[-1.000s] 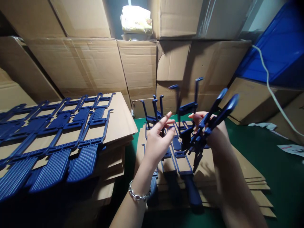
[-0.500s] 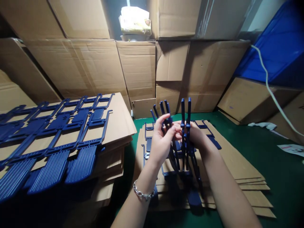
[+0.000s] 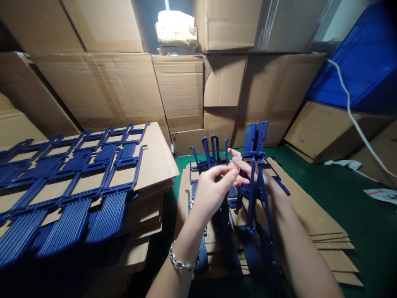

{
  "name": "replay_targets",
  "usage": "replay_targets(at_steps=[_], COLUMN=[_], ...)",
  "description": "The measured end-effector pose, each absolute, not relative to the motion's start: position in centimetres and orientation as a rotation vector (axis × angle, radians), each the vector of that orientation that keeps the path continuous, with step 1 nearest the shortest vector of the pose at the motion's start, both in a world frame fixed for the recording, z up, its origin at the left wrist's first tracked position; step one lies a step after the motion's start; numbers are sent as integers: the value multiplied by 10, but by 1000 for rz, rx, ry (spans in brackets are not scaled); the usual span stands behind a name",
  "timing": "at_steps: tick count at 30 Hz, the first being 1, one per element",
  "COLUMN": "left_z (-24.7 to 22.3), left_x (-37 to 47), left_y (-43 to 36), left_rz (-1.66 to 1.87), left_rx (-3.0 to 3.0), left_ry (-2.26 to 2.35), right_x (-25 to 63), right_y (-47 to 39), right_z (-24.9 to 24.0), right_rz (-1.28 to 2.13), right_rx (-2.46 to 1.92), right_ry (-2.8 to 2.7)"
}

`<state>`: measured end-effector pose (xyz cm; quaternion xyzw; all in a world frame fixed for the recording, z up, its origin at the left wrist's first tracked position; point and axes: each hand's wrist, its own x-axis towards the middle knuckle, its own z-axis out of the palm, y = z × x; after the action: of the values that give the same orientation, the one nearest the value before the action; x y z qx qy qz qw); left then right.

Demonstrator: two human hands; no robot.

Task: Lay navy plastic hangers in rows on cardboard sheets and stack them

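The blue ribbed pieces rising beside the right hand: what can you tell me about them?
The blue pieces are dark, slightly glossy and look like plastic. Two ribbed, paddle-like ends stand uppermost, close together; below them, slim bars and crosspieces form open frames. They are roughly upright, partly overlapping, above the cardboard stack. The right hand is behind them and seems to support them, but its grip is hidden. Their lower parts are lost in shadow.

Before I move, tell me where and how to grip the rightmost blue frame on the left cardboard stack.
Probably by its ribbed paddle, from the near side, pinching it above and below. The paddle is broad and seems to jut past the near edge of the cardboard, while the rest of the frame lies on it.
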<state>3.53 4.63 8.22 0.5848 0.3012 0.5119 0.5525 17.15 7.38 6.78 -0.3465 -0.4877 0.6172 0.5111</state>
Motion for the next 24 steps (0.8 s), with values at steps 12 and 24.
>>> replay_targets(at_steps=[12,24], left_z=[67,65], left_x=[32,30], left_y=[54,62], left_rz=[1049,1078], left_rx=[1566,1154], left_ry=[837,554], right_x=[163,168], right_y=[72,63], right_z=[64,74], right_rz=[1099,1274], right_rx=[-1079,-964], right_ry=[-1315,-1454])
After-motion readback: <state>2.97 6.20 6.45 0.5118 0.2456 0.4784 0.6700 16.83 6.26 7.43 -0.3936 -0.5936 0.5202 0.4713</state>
